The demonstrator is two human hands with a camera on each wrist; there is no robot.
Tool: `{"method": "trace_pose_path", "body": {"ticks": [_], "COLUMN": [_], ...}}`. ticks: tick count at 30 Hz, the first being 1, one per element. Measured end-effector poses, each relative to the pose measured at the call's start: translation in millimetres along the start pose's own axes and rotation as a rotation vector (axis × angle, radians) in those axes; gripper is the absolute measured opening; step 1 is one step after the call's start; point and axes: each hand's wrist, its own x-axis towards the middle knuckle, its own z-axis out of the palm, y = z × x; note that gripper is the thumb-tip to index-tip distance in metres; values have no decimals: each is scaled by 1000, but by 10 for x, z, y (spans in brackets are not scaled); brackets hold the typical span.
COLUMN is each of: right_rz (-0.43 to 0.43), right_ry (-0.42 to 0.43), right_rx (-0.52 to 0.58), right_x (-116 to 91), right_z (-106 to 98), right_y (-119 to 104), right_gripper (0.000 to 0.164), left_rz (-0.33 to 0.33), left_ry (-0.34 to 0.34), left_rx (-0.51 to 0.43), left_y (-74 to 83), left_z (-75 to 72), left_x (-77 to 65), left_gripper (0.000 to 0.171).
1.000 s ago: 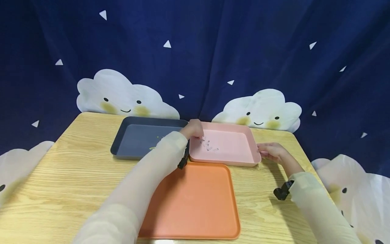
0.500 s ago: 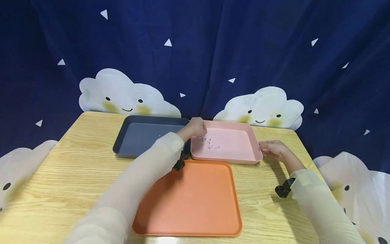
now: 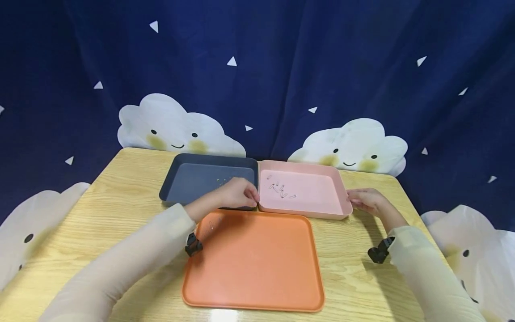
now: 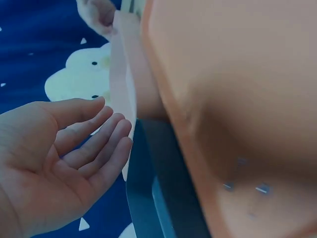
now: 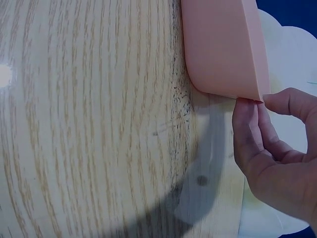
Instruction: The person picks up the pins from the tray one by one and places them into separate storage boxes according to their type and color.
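My left hand (image 3: 237,192) hovers over the front right corner of the dark grey tray (image 3: 193,179), beside the pink tray (image 3: 318,192). In the left wrist view its fingers are loosely bent, with nothing between them. At the right end of the pink tray, my right hand (image 5: 277,148) pinches the rim, thumb on one side and fingers against the outer wall. Several small, thin metal pieces that look like pins or clips (image 3: 281,191) lie in the left part of the pink tray. Tiny yellow pieces (image 3: 218,180) lie in the grey tray, partly behind my left hand.
A shallow orange tray (image 3: 261,259) stands in front of the other two. Small silvery pieces (image 4: 262,188) lie near its far left corner. All three trays rest on a wooden table (image 3: 354,277), with a dark blue cloud-patterned curtain (image 3: 273,67) behind.
My left hand has drawn back from inside the pink tray's left end, moving left and nearer. Small pieces in the orange tray's corner have come into sight. My right hand stays at the pink rim.
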Motion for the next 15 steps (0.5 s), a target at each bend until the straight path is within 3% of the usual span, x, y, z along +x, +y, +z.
{"method": "trace_pose_path", "body": {"ticks": [8,15], "right_rz": [6,5], "right_ry": [5,-5], "right_rx": [27,39], "right_x": [6,7], "right_z": [-21,4], "right_y": [-8,-4], "right_gripper": [67,65], "left_rz": [101,129], "left_ry": [-51,-55], "left_rx": [71,261], "left_y": [-205,-382], "left_z": [76,98], "left_x": [-548,-805], "left_gripper": [9,25]}}
